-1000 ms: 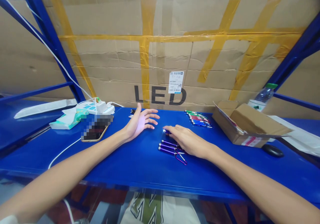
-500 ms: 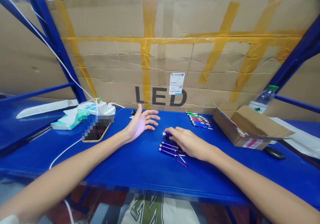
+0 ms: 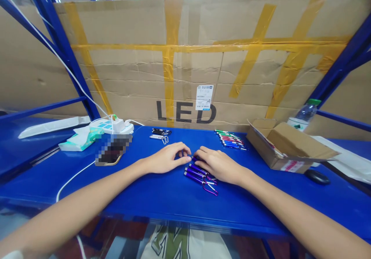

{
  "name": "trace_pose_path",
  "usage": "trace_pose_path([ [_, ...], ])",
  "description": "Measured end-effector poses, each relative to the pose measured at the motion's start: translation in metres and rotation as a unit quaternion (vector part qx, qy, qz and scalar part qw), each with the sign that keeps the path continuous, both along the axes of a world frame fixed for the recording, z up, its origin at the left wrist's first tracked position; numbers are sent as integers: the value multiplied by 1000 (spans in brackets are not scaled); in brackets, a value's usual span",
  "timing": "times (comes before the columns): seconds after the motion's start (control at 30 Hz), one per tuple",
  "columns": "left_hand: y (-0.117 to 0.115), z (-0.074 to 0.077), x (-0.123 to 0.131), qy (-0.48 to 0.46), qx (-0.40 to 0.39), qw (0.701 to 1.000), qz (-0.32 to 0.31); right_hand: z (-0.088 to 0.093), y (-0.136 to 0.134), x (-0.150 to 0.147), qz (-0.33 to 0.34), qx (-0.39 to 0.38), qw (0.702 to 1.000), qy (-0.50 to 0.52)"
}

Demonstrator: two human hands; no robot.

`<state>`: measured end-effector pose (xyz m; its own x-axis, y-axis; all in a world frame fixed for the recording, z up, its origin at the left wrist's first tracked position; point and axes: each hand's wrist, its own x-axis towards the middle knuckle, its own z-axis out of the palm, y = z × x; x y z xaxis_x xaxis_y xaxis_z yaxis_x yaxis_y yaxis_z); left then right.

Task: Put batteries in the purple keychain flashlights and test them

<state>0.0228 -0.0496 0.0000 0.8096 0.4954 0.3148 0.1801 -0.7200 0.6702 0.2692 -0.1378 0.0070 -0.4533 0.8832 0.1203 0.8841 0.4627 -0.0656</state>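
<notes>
My right hand [image 3: 217,164] is closed on a small purple flashlight [image 3: 193,158], most of it hidden under the fingers. My left hand [image 3: 169,158] has come up to the flashlight's end, its fingers loosely curled and its thumb apart from them. Whether the fingertips touch it cannot be made out. Just below the right hand, several purple flashlights [image 3: 194,177] with carabiner clips lie side by side on the blue table [image 3: 145,201]. Farther back are a row of green, red and blue flashlights [image 3: 231,139], a black one [image 3: 161,131] and a silver one [image 3: 156,137].
An open cardboard box [image 3: 278,158] stands at the right beside a black mouse [image 3: 317,176] and a bottle [image 3: 305,114]. Left are a phone [image 3: 116,154], a tissue pack [image 3: 79,141] and a power strip [image 3: 124,127] with white cables. A large cardboard sheet [image 3: 130,77] closes off the back.
My left hand has turned from an open, lit palm to curled fingers and moved right and down towards the flashlight. The black and silver flashlights behind it have come into view.
</notes>
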Motion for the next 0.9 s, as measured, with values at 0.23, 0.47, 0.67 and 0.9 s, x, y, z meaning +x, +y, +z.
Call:
trace_pose_path([
  [0.23,-4,7,-5,59,56,996,-21,2,3,1,-23,-7,998,52],
  [0.47,-8,2,-1,48,74,993,-77,3,4,2,-63,-19,994,84],
  [0.67,-10,1,1,82,89,988,-93,5,6,-2,-171,5,985,10],
  [0.9,-6,5,-1,73,103,988,-91,5,7,-2,-223,15,975,-4],
])
